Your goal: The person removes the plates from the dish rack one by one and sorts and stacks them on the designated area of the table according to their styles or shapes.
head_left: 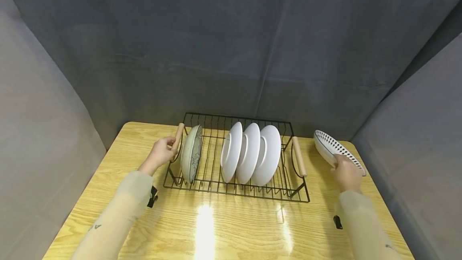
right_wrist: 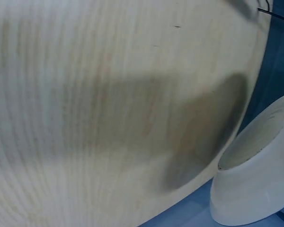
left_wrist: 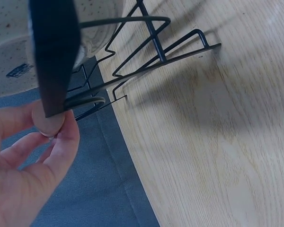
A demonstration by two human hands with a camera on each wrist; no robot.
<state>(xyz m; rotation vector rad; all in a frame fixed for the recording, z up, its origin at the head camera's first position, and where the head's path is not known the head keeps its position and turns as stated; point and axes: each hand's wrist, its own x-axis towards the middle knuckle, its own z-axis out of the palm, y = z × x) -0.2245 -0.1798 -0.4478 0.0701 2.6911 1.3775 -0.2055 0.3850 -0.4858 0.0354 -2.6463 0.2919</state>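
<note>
Fingers and thumb of my left hand (head_left: 160, 153) grip the left wooden handle (head_left: 179, 131) of a black wire dish rack (head_left: 236, 194). The left wrist view shows them closed round the handle's round end (left_wrist: 47, 124). Just inside that handle a speckled cream dish (head_left: 187, 151) stands on edge. To the right, apart from the rack, my right hand (head_left: 347, 175) holds a white plate with a black dotted inside (head_left: 324, 149) by its near edge, tilted above the table. The right wrist view shows only the plate's white underside (right_wrist: 260, 184); the hand is out of that view.
Three white plates (head_left: 268, 155) stand on edge in the rack's middle and right slots. A second wooden handle (head_left: 299, 156) is on the rack's right end. The rack stands on a light wooden table (head_left: 245, 232), with grey cloth walls (head_left: 202, 51) behind and beside it.
</note>
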